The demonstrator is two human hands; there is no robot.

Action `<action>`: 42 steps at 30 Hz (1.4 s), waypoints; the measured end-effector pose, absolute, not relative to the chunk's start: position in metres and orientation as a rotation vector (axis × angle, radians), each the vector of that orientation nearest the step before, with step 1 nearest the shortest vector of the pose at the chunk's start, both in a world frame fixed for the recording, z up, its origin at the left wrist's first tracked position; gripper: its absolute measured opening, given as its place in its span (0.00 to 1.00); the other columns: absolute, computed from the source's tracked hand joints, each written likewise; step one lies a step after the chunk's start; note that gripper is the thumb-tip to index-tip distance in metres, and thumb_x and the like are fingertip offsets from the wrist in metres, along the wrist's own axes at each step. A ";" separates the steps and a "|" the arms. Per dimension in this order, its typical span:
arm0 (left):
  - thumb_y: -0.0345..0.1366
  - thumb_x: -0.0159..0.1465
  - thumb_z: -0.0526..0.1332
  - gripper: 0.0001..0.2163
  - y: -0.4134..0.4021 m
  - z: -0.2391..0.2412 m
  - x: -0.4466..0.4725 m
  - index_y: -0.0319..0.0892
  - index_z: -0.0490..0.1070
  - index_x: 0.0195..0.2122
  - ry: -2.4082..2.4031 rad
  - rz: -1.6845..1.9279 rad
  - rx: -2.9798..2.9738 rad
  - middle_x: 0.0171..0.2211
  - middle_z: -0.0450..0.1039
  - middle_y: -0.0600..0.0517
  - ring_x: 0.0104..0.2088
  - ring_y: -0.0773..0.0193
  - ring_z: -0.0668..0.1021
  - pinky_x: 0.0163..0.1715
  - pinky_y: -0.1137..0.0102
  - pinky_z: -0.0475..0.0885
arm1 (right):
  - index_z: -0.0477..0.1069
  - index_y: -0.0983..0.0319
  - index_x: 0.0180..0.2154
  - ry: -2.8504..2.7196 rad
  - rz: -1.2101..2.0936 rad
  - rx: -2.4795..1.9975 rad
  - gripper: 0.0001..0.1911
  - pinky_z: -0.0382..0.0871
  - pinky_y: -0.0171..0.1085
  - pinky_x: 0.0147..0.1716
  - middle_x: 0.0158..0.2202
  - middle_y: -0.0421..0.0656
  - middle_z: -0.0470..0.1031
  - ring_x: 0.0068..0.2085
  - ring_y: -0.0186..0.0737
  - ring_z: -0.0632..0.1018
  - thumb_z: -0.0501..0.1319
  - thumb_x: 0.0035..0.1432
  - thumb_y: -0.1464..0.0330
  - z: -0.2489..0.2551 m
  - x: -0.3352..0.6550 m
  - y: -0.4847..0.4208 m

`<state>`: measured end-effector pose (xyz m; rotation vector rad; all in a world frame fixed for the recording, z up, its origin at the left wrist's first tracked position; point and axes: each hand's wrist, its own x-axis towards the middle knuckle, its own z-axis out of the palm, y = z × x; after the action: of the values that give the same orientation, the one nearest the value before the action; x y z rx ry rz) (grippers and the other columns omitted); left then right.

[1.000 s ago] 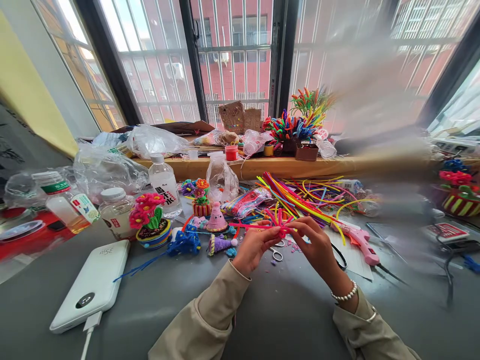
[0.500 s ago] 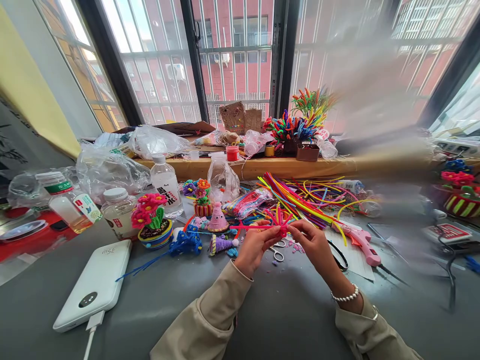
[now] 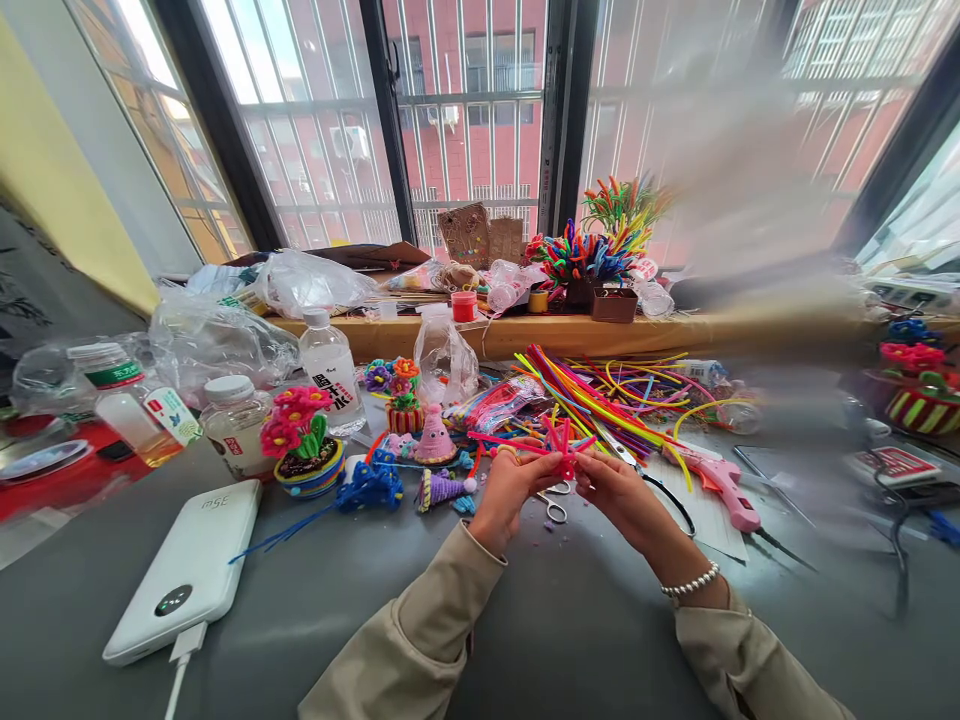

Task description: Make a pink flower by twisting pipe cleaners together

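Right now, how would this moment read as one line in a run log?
left hand: pinches pink pipe-cleaner bundle | right hand: pinches same bundle | beneath: scissors on grey table | right side: pink glue gun

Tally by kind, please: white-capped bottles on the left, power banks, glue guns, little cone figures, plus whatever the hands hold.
White-capped bottles: 3
Power bank: 1
Glue gun: 1
Cone figures: 2
Pink pipe-cleaner star, pinched by left hand and right hand: 1
Total: 8
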<state>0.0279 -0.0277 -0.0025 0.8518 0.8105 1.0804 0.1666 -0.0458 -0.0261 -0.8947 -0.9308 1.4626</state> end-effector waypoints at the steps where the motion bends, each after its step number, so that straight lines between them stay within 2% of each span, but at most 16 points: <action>1: 0.28 0.45 0.66 0.17 -0.028 -0.002 0.028 0.37 0.61 0.34 0.810 1.081 0.842 0.23 0.75 0.49 0.25 0.65 0.77 0.30 0.70 0.72 | 0.69 0.63 0.24 -0.938 1.448 -0.895 0.09 0.59 0.31 0.25 0.23 0.36 0.62 0.23 0.27 0.62 0.64 0.42 0.64 -0.026 0.167 -0.046; 14: 0.30 0.50 0.63 0.14 -0.026 -0.004 0.028 0.38 0.58 0.34 0.782 1.059 0.805 0.25 0.75 0.48 0.25 0.66 0.77 0.31 0.70 0.72 | 0.62 0.62 0.22 -1.134 1.214 -0.996 0.13 0.58 0.32 0.26 0.20 0.34 0.59 0.23 0.29 0.62 0.61 0.43 0.59 -0.025 0.167 -0.046; 21: 0.26 0.46 0.65 0.19 -0.024 -0.010 0.028 0.38 0.57 0.36 0.795 1.083 0.826 0.24 0.74 0.49 0.25 0.65 0.77 0.35 0.68 0.72 | 0.64 0.62 0.25 -1.350 1.001 -1.094 0.12 0.59 0.32 0.25 0.23 0.37 0.62 0.25 0.31 0.64 0.57 0.48 0.59 -0.025 0.168 -0.046; 24: 0.26 0.48 0.64 0.19 -0.023 -0.011 0.026 0.38 0.56 0.37 0.754 1.084 0.811 0.26 0.75 0.48 0.27 0.64 0.77 0.35 0.68 0.72 | 0.65 0.62 0.26 -1.462 0.785 -1.132 0.12 0.61 0.33 0.27 0.25 0.39 0.64 0.27 0.33 0.66 0.53 0.52 0.60 -0.024 0.169 -0.047; 27: 0.26 0.48 0.63 0.17 -0.023 -0.010 0.025 0.38 0.57 0.37 0.734 1.077 0.784 0.26 0.75 0.47 0.28 0.63 0.77 0.36 0.69 0.72 | 0.66 0.61 0.26 -1.567 0.371 -1.175 0.11 0.62 0.35 0.30 0.27 0.42 0.66 0.29 0.35 0.68 0.50 0.55 0.63 -0.023 0.171 -0.049; 29: 0.26 0.48 0.63 0.18 -0.024 -0.010 0.025 0.38 0.57 0.37 0.739 1.070 0.778 0.26 0.75 0.48 0.28 0.64 0.77 0.37 0.68 0.71 | 0.67 0.60 0.30 -1.632 0.126 -1.177 0.07 0.63 0.37 0.31 0.30 0.42 0.66 0.30 0.36 0.68 0.52 0.55 0.66 -0.024 0.173 -0.050; 31: 0.26 0.48 0.64 0.19 -0.024 -0.010 0.025 0.38 0.57 0.38 0.749 1.063 0.789 0.26 0.75 0.48 0.28 0.64 0.77 0.38 0.67 0.71 | 0.67 0.58 0.36 -1.709 -0.019 -1.150 0.08 0.65 0.37 0.31 0.33 0.44 0.66 0.31 0.36 0.69 0.53 0.54 0.68 -0.026 0.174 -0.050; 34: 0.27 0.47 0.64 0.20 -0.024 -0.010 0.026 0.38 0.56 0.38 0.747 1.063 0.800 0.26 0.74 0.49 0.28 0.64 0.77 0.39 0.66 0.71 | 0.67 0.55 0.39 -1.807 -0.136 -1.101 0.10 0.66 0.38 0.33 0.34 0.44 0.66 0.34 0.38 0.70 0.52 0.54 0.70 -0.030 0.175 -0.049; 42: 0.25 0.46 0.64 0.19 -0.025 -0.010 0.027 0.39 0.56 0.35 0.774 1.074 0.793 0.23 0.73 0.52 0.26 0.67 0.76 0.36 0.68 0.71 | 0.69 0.55 0.37 -1.881 -0.279 -1.117 0.09 0.67 0.36 0.32 0.32 0.43 0.67 0.31 0.36 0.71 0.53 0.55 0.70 -0.031 0.177 -0.050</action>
<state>0.0273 -0.0246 -0.0103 0.7929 0.7736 1.0743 0.1773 -0.0501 -0.0307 -1.1169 -1.8812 -0.2792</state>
